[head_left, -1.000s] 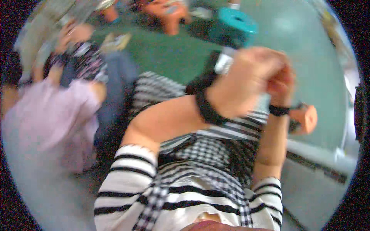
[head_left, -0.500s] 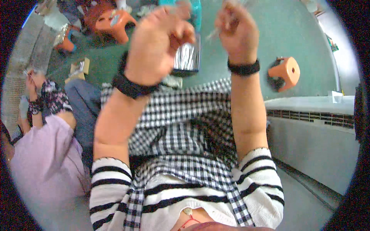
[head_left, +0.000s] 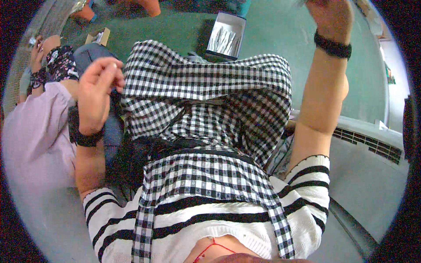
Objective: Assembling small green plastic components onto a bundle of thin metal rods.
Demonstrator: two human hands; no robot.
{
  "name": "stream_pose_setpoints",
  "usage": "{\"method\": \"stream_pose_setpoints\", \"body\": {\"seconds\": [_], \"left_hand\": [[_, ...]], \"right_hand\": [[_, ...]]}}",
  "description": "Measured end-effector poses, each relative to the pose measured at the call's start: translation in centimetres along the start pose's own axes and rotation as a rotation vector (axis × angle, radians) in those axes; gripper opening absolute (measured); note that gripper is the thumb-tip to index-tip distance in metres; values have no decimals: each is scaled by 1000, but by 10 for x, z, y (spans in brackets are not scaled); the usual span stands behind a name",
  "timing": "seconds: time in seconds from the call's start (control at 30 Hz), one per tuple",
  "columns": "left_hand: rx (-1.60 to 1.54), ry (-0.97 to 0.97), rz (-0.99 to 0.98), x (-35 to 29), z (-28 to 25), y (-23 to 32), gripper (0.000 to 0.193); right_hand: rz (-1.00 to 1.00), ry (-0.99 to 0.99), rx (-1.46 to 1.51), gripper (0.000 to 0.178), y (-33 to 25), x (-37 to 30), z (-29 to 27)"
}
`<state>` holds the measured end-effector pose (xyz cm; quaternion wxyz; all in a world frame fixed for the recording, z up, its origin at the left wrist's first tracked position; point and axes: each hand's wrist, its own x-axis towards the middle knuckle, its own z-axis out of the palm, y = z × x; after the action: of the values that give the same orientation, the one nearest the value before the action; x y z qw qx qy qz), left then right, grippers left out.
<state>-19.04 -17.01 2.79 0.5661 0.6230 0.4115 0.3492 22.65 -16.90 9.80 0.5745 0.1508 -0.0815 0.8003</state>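
My left hand (head_left: 97, 94) is raised beside the checked apron over my lap. Its fingers are curled in with the thumb against them; whatever lies between them, if anything, is hidden. My right hand (head_left: 334, 19) is stretched far forward at the upper right, where the top edge of the picture cuts off most of its fingers. I cannot make out anything in it. Beyond my knees sits an open box (head_left: 226, 37) with a white inside, holding several thin silvery-white strips or packets. Neither hand touches it. A black-and-white checked apron (head_left: 206, 79) covers my lap.
On my left a person in a lilac top (head_left: 41, 118) sits close by. A small yellowish box (head_left: 97, 37) stands past that person's knees. Orange stools (head_left: 149, 6) show at the top. A pale cabinet with a vent grille (head_left: 368, 144) runs along my right.
My hands have moved apart: the left came back and to the left, the right went further forward and right. The white-lined box now shows fully. The orange stool on the right is out of sight.
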Motion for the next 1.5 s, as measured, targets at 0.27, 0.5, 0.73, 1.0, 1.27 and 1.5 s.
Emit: {"method": "stream_pose_setpoints", "body": {"seconds": [0.27,0.5,0.73,1.0,1.27,1.5], "left_hand": [[-127,-297,-25,-30,89,-5,25],[-146,-253,-40,-26,104,-13,16],[12,-241,-1,-19,110,-23,11],[425,-353,622,-5,114,-30,10],[540,-465,619,6,110,-40,13],[359,-466,489,15,85,-43,12]], "right_hand": [[51,525,-1354,14,162,-62,-55],[-42,703,-1365,16,183,-79,-68],[-198,648,-1354,14,183,-94,-91],[-175,202,-2536,31,168,-110,-86],[-188,569,-1891,12,177,-115,-93],[-308,821,-2115,2,178,-122,-97]]}}
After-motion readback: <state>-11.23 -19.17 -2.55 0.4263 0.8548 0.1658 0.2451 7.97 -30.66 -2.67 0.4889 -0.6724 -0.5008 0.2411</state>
